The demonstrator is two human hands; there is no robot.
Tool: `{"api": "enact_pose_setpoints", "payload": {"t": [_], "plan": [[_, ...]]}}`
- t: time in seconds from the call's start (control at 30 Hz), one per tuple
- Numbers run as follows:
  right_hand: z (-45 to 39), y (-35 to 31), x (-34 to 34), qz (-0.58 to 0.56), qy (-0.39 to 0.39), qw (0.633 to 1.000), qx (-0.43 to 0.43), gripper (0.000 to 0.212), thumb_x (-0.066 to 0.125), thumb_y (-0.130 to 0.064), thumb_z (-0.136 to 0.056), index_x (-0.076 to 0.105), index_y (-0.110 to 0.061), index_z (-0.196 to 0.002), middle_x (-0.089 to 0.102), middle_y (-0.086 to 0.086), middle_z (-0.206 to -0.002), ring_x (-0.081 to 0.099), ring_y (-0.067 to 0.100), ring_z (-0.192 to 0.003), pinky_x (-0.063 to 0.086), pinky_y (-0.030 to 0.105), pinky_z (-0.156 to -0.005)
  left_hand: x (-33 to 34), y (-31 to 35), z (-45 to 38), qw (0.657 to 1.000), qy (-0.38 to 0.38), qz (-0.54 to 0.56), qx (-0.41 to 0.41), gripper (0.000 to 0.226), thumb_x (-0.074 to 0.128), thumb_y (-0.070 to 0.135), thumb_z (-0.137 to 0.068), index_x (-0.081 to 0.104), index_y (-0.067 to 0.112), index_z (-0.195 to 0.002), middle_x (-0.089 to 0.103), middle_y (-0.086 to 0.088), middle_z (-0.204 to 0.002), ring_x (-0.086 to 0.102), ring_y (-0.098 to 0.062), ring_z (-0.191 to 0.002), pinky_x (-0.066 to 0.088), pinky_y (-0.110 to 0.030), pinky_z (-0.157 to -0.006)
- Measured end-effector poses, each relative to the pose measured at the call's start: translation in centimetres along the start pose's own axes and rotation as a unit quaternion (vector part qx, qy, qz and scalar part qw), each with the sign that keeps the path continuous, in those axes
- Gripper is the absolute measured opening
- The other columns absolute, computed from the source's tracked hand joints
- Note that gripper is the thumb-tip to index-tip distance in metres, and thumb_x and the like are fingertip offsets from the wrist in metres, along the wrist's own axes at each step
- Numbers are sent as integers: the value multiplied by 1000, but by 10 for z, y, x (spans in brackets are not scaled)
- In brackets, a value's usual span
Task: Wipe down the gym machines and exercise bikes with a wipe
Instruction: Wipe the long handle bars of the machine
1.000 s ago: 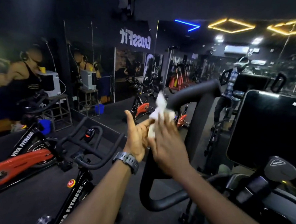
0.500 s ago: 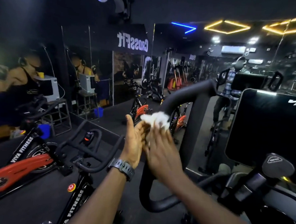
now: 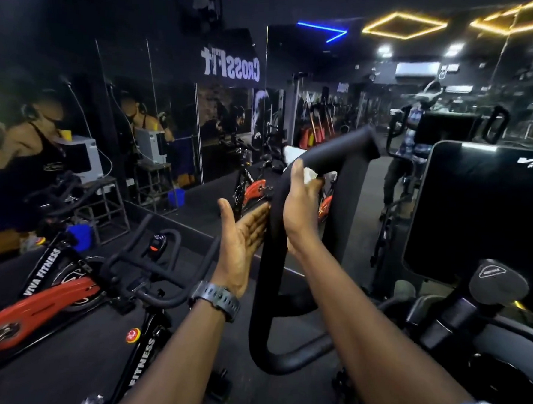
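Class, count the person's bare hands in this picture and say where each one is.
2. The left hand is open, fingers against the black handlebar. The right hand wraps the bar higher up, pressing the white wipe. None hidden.

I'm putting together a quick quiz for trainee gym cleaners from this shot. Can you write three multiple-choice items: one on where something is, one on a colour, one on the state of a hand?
1. Where is the white wipe?
A. On the floor
B. Against the black padded handlebar, under the right hand
C. Draped over the red bike's seat

2. What colour is the frame of the spin bike at lower left?
A. Red
B. Green
C. White

3. What is the left hand doing?
A. Squeezing a spray bottle
B. Making a fist
C. Held open, palm showing, fingers straight beside the bar

Answers:
1 B, the wipe shows white between the right hand's fingers and the bar.
2 A, the frame is red with black VIVA FITNESS parts.
3 C, its fingers are straight and hold nothing.
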State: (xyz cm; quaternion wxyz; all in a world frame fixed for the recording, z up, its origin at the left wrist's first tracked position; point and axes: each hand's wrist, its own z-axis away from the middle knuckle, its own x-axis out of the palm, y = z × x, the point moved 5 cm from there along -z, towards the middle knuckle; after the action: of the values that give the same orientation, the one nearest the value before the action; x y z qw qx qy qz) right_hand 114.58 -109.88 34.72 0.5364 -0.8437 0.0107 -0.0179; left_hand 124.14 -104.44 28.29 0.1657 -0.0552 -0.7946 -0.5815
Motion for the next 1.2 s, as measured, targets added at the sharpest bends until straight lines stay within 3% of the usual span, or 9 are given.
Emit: {"api": "enact_pose_setpoints", "payload": {"t": [0.1,0.2,0.3,0.47,0.53,0.6,0.77,0.93,1.2], "plan": [[46,30,3,113,-10,993,-31,62,45,-29,-102,17,-14,-155,30,8,-158,30,18,-144,22,21,-111,-3,-4,0,1000,-3,14,-1,106,11,83,-76,50,10,-142,59,-2,-140,54,-10,-129,31,-36,-119],[102,73,-1,273,-30,955,-113,70,47,0,-93,16,-5,-155,22,17,-159,28,23,-145,29,27,-113,-5,-7,1,999,-21,31,-10,103,6,80,-83,50,8,-142,59,-3,-140,55,-10,-129,34,-32,-115],[132,102,-11,486,-81,834,-248,62,60,-5,-79,47,7,-138,50,29,-138,52,39,-127,41,44,-109,-8,-9,4,999,-26,32,-2,102,12,80,-81,52,8,-141,59,-5,-140,55,-11,-129,36,-30,-113],[148,124,-33,620,-180,648,-404,54,37,-16,-89,51,2,-138,54,20,-140,44,35,-136,22,45,-116,-16,-32,24,999,6,-39,-14,78,24,72,-89,59,17,-133,68,2,-127,61,-10,-121,44,-26,-102],[151,128,-42,625,-224,587,-463,50,34,-16,-93,53,0,-137,52,15,-143,35,32,-142,22,45,-117,-21,-47,34,995,39,-83,-24,42,40,48,-100,63,23,-125,74,2,-111,68,-13,-106,50,-26,-91],[145,122,-48,621,-260,540,-505,47,35,-18,-95,54,-3,-136,53,12,-142,30,30,-145,20,46,-118,-26,-57,43,987,64,-147,-13,29,53,25,-101,62,22,-128,73,-2,-109,68,-12,-94,53,-24,-82],[127,101,-31,619,-240,589,-461,49,38,-18,-90,57,1,-131,54,16,-140,30,32,-145,29,45,-116,-31,-66,47,990,111,-84,-24,25,50,23,-102,74,16,-102,76,-1,-90,68,-12,-81,55,-21,-66],[162,134,-22,608,-314,558,-469,34,42,-23,-100,71,-10,-111,68,2,-114,55,25,-122,21,42,-120,-36,-75,47,990,113,-78,-26,33,45,34,-103,74,19,-108,76,-4,-108,69,-24,-108,50,-46,-102],[91,23,-103,607,-205,558,-528,31,51,-22,-93,68,-8,-115,66,7,-125,55,24,-126,21,49,-119,-31,-81,58,978,118,-166,43,39,44,61,-88,72,42,-108,74,10,-113,66,-13,-113,47,-52,-102]]}}
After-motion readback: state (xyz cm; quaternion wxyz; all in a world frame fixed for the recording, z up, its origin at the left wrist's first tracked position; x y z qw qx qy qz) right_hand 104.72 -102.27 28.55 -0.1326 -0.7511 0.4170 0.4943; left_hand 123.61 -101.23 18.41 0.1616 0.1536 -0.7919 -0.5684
